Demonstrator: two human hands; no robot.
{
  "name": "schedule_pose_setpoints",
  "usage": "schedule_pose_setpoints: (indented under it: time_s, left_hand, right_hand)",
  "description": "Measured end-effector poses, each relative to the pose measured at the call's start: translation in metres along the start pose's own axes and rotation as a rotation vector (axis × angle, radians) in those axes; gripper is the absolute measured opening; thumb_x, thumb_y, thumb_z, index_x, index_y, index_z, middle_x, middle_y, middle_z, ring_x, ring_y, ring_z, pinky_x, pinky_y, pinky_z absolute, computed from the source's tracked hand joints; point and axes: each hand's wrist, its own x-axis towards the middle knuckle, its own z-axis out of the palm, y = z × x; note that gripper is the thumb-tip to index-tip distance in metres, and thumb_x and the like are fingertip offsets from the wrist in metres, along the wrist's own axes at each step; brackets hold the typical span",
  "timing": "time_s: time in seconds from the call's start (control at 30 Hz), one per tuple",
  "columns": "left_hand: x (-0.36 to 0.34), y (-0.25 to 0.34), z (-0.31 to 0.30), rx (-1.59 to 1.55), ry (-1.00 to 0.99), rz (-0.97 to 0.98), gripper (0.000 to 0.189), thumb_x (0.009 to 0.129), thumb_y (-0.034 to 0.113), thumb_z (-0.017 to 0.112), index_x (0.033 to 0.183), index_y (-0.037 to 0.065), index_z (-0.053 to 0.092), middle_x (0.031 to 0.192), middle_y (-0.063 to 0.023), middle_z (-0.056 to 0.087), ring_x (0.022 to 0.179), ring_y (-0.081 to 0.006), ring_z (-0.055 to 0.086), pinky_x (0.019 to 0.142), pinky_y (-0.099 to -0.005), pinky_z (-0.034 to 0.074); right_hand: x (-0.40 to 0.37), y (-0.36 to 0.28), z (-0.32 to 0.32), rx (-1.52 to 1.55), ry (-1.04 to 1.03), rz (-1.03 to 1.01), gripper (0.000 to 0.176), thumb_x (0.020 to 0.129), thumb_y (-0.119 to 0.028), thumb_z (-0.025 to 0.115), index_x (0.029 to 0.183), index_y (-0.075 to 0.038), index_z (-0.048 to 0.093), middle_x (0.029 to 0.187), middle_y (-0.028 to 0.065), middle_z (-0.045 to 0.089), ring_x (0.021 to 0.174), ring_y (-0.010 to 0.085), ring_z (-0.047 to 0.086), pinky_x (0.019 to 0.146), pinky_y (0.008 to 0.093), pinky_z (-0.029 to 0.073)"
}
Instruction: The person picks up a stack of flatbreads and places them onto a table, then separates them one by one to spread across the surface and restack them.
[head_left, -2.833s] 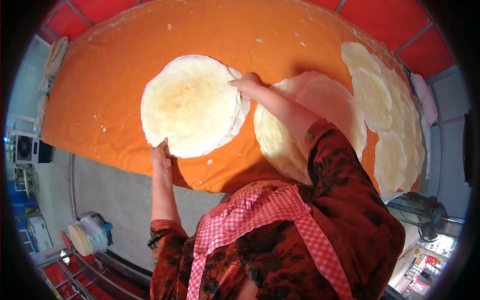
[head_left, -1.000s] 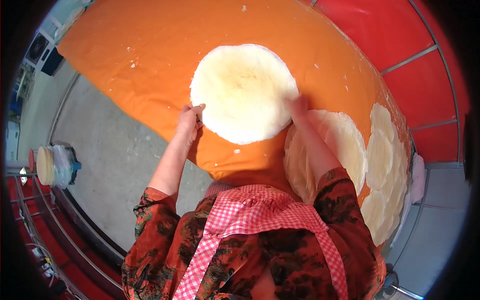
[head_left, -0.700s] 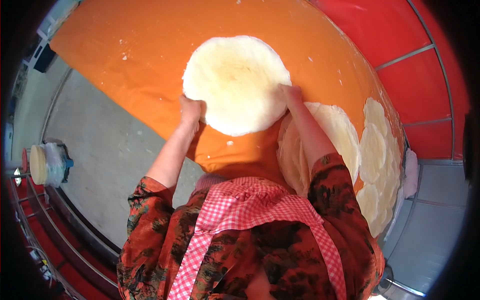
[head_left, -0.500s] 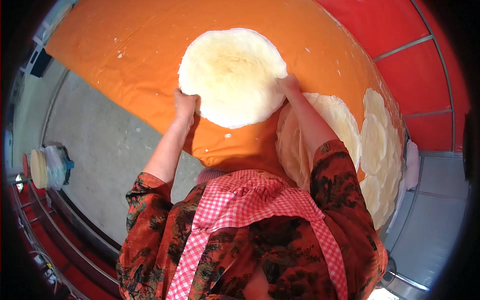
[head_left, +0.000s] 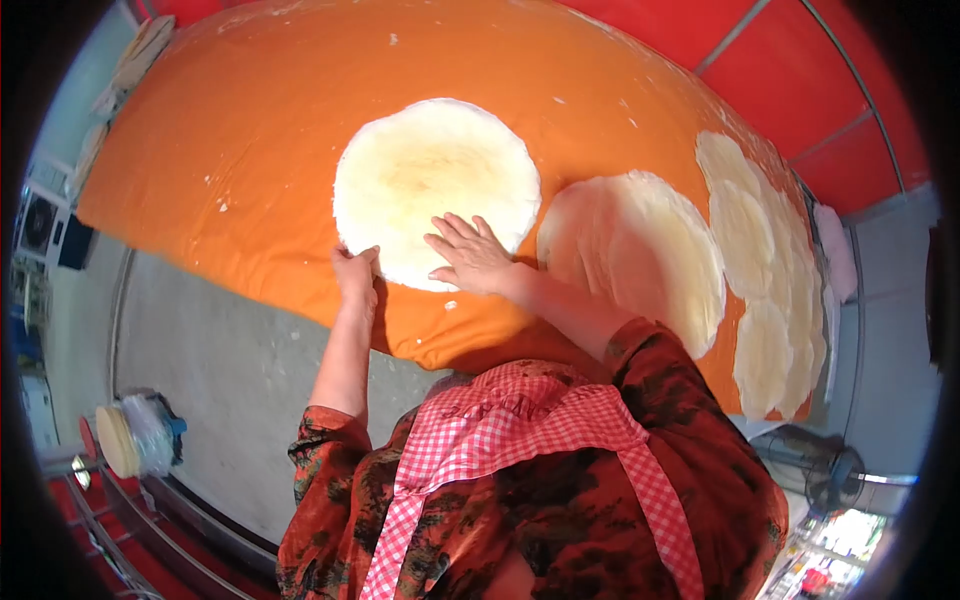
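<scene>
A large round pale flatbread sheet point(head_left: 430, 170) lies on the orange cloth point(head_left: 270, 130) in front of me, browned faintly at its middle. My left hand point(head_left: 356, 272) pinches its lower left edge between thumb and fingers. Spread over its lower right part, my right hand point(head_left: 472, 256) rests with the fingers apart, palm down. Just right of it is a stack of similar large rounds point(head_left: 640, 250), partly in the shadow of my arm.
Several smaller overlapping rounds point(head_left: 765, 345) lie along the table's right end. Red panels point(head_left: 800, 70) stand beyond the far right edge. Below left are the grey floor point(head_left: 220, 340) and a stool-like item with plastic wrap point(head_left: 140, 437). A black fan point(head_left: 835, 478) stands at lower right.
My right hand has let go of the sheet's right edge and moved left onto its surface, fingers spread. The sheet now lies lower and flatter. The camera view has shifted.
</scene>
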Motion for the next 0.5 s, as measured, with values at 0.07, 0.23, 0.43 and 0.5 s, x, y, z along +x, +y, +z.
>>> schedule_pose_setpoints:
  time_s: [0.07, 0.23, 0.43, 0.5]
  left_hand:
    - [0.006, -0.002, -0.004, 0.036, 0.001, -0.009, 0.046, 0.076, -0.011, 0.063, 0.112, 0.003, 0.038, 0.105, -0.0122, 0.055, 0.094, -0.0216, 0.056, 0.078, -0.0315, 0.049]
    - [0.004, -0.005, 0.001, -0.047, -0.030, 0.026, 0.046, 0.075, -0.010, 0.064, 0.111, 0.004, 0.040, 0.106, -0.0121, 0.055, 0.095, -0.0219, 0.056, 0.079, -0.0321, 0.049]
    - [-0.062, 0.031, 0.027, 1.028, 0.339, 0.877, 0.053, 0.072, 0.005, 0.070, 0.120, 0.000, 0.048, 0.110, -0.0230, 0.054, 0.106, -0.0402, 0.050, 0.095, -0.0483, 0.039]
    - [-0.090, 0.031, 0.040, 0.998, 0.025, 1.127, 0.049, 0.074, 0.012, 0.070, 0.119, 0.002, 0.052, 0.114, -0.0203, 0.054, 0.110, -0.0380, 0.049, 0.096, -0.0469, 0.038]
  right_hand:
    - [-0.014, -0.004, -0.018, 0.098, 0.064, -0.052, 0.060, 0.088, -0.044, 0.057, 0.134, -0.008, 0.046, 0.148, 0.0135, 0.031, 0.139, 0.0293, 0.024, 0.111, 0.0493, 0.020]
    - [-0.112, 0.007, -0.031, 0.294, 0.318, -0.095, 0.037, 0.081, -0.027, 0.067, 0.109, -0.003, 0.061, 0.128, 0.0156, 0.053, 0.120, 0.0324, 0.048, 0.100, 0.0436, 0.039]
    - [-0.203, 0.049, -0.075, 0.384, 0.553, 0.240, 0.018, 0.085, -0.014, 0.063, 0.097, 0.000, 0.062, 0.105, 0.0152, 0.064, 0.097, 0.0321, 0.061, 0.084, 0.0383, 0.049]
    - [-0.236, 0.049, -0.086, 0.434, 0.589, 0.331, 0.017, 0.086, -0.013, 0.062, 0.098, 0.000, 0.062, 0.101, 0.0147, 0.064, 0.093, 0.0318, 0.062, 0.081, 0.0373, 0.050]
